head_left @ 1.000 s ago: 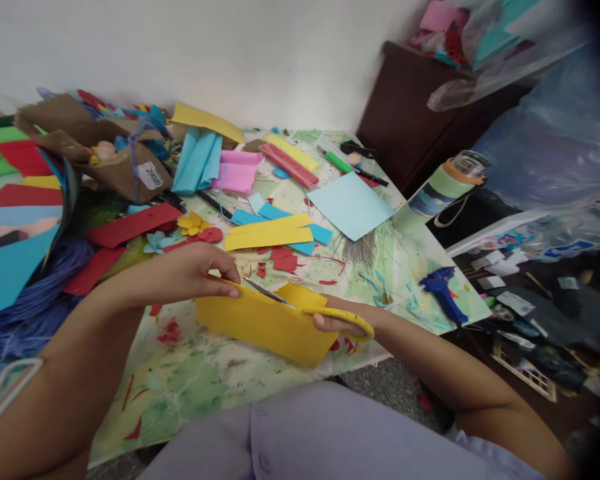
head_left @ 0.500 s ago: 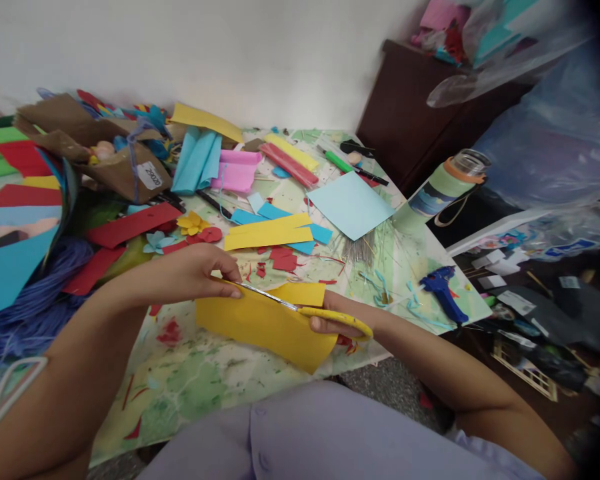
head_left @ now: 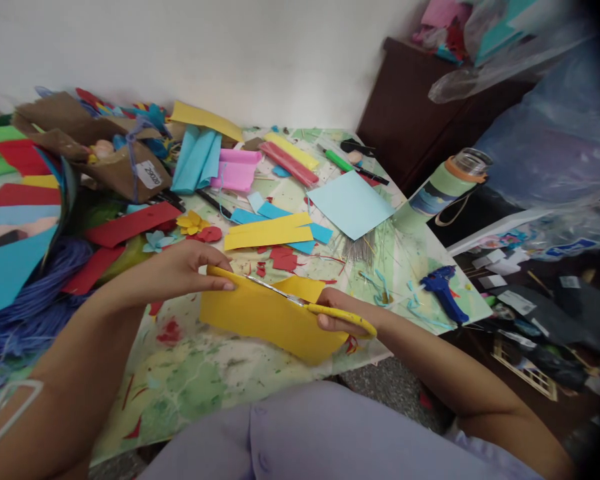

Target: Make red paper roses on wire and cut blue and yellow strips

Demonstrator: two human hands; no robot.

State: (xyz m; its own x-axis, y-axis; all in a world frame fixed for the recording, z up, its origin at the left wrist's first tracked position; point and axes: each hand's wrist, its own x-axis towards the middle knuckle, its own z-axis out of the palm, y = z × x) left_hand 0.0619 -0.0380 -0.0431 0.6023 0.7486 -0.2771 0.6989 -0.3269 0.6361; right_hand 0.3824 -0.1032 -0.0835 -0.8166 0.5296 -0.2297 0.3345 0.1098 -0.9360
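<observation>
Yellow paper (head_left: pixel 267 317) sits in a narrow pinch of the left hand (head_left: pixel 187 270), whose fingertips (head_left: pixel 225 285) press on its left edge, though the thumb cannot be made out. The sheet looks folded, with a second layer showing along its far edge, and it is held just above a paint-splashed table cover (head_left: pixel 200 393). The right hand (head_left: pixel 333 315) closes around the yellow handle of the scissors (head_left: pixel 353 319); which fingers pass through the loops is hidden. One steel blade lies across the sheet with its tip toward the left hand, while the other is hidden by the paper. Just beyond lie yellow paper strips (head_left: pixel 267 232) and red paper scraps (head_left: pixel 284 259). Farther right sit a light blue paper square (head_left: pixel 351 205), a blue glue gun (head_left: pixel 443 293) and a green water bottle (head_left: pixel 447 187). Left of the hands, blue yarn (head_left: pixel 25 293) heaps against a brown paper bag (head_left: pixel 125 160), partly cut off by the frame. A lavender shirt (head_left: pixel 300 433) fills the near edge.
</observation>
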